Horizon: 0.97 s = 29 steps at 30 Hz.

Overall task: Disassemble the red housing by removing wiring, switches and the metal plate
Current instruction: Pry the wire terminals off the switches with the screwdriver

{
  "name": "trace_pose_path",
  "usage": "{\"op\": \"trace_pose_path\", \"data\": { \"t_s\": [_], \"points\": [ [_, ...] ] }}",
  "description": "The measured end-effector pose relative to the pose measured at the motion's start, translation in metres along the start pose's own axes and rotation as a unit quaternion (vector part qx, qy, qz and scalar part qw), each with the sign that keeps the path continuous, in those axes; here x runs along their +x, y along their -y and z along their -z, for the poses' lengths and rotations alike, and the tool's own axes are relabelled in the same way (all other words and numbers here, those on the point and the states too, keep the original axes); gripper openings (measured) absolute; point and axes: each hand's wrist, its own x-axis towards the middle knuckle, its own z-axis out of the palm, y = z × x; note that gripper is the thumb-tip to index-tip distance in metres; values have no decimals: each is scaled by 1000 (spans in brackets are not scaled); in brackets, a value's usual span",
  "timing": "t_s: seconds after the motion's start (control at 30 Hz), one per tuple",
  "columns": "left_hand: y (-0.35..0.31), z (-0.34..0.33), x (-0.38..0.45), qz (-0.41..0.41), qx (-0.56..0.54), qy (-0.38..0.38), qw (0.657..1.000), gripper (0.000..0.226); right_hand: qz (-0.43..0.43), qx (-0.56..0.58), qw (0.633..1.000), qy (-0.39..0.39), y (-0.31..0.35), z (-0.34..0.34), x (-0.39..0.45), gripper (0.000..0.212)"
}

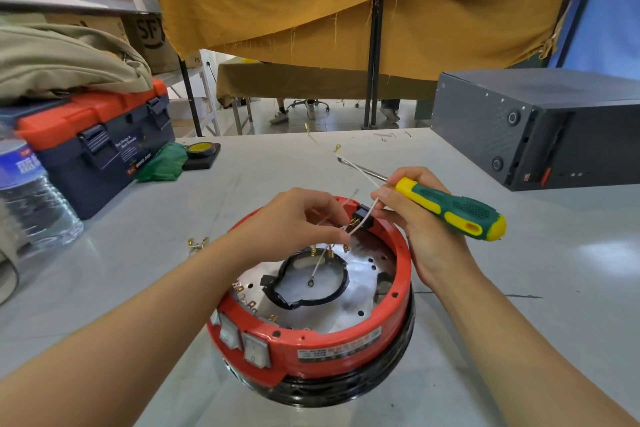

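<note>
Left hand [294, 218] pinches thin white wire [320, 262] over round red housing [322, 343]

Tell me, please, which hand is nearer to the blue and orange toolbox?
Left. The left hand pinches a white wire above the red housing, on the toolbox's side; the right hand, gripping the screwdriver, sits farther away.

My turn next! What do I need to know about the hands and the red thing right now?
Left hand pinches a thin white wire over the round red housing.
Right hand holds the green-and-yellow screwdriver and also pinches a white wire beside the black connector block on the far rim.
Done: some brass terminals already lie loose on the grey table.
Left: the wiring, the two white rocker switches in the front wall, and the shiny metal plate inside.
</note>
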Motion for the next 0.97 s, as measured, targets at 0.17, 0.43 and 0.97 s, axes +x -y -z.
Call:
{"op": "trace_pose_path", "data": {
  "t_s": [0.17,0.43,0.97],
  "points": [
    [-3,1,1,7,-9,14,1000,7,-13,-15,1000,0,-4,-3,-1,17],
    [-5,3,4,2,-42,44,998,9,-8,-14,1000,-2,-1,-4,-3,13],
    [41,60,-40,102,-228,-177,952,12,35,-138,989,44,-1,-3,-6,16]
  ]
}}
